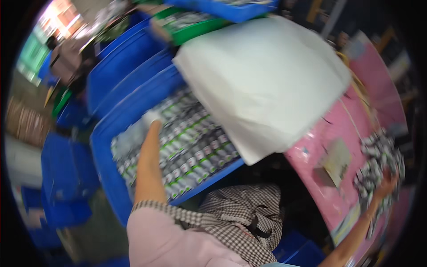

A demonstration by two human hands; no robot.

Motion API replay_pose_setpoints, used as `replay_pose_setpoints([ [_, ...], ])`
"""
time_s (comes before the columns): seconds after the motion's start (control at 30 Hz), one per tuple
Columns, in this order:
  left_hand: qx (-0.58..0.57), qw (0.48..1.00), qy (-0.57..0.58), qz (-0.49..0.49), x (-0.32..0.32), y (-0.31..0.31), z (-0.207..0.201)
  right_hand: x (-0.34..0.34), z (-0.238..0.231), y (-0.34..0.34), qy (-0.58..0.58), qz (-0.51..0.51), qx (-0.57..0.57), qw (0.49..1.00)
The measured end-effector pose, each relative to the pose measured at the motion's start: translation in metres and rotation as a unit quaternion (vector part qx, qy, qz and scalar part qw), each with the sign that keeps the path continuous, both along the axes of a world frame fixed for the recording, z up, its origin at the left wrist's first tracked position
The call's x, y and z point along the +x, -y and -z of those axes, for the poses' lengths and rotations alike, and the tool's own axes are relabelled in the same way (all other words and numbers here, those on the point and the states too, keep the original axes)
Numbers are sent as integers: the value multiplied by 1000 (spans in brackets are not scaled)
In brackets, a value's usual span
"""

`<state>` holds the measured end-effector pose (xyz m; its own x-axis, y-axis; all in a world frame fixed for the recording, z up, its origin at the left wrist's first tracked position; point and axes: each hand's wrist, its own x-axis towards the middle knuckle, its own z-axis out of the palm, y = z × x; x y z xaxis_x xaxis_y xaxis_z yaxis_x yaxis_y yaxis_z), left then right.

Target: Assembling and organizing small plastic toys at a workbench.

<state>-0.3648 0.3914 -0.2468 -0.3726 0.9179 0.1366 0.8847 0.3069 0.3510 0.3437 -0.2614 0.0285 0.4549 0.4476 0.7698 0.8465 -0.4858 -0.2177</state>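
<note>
My left arm reaches into a large blue bin [109, 178] on the left. At its end my left hand [153, 120] is over the packed items and looks covered in white, perhaps a glove; its fingers are blurred. Under and around it lie rows of small grey and white tube-like pieces [191, 164] with green bands. Over on the far right, my right hand [387, 182] lies on a loose heap of small black, grey and white pieces [378, 151] on the pink table [316, 173]. Its fingers look spread, and I make out nothing gripped in them.
A large white sheet [267, 84] covers the bin's far right part and the table's edge. A small pale box [336, 162] stands on the table. More blue bins [66, 169] stand at the left, and a green tray [195, 29] is at the back.
</note>
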Motion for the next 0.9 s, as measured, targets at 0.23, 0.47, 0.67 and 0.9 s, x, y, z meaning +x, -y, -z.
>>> replay_pose_setpoints([
  [0.23, 234, 835, 390, 309, 169, 152, -204, -166, -43, -168, -174, -83, 115, 975],
  [0.47, -393, 350, 645, 554, 369, 327, -301, -227, -34, -203, -400, -263, 95, 873],
  [0.67, -374, 327, 785, 369, 383, 335, -287, -246, -14, -154, -412, -206, 174, 870],
  [0.9, -356, 300, 827, 315, 382, 346, -270, -290, 45, -159, -666, -464, 314, 492],
])
